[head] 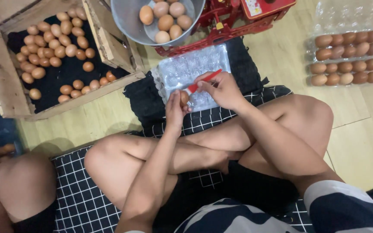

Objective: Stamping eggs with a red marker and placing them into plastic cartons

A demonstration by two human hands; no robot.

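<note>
My left hand point(175, 110) holds a brown egg point(184, 98) upright between thumb and fingers, just above my crossed legs. My right hand point(222, 88) grips a thin red tool point(206, 80) whose tip points down at the egg. Both hands hover over a clear plastic egg tray point(191, 69) lying open on a black cloth point(242, 69). A metal bowl point(130, 26) with several brown eggs stands right behind the tray.
A wooden crate point(1, 82) lined in black, with many loose eggs, sits at the far left. Filled clear egg cartons point(346, 58) lie on the wooden floor at right. A red metal device point(238, 21) stands behind the bowl. Another person's knee point(22, 181) is at lower left.
</note>
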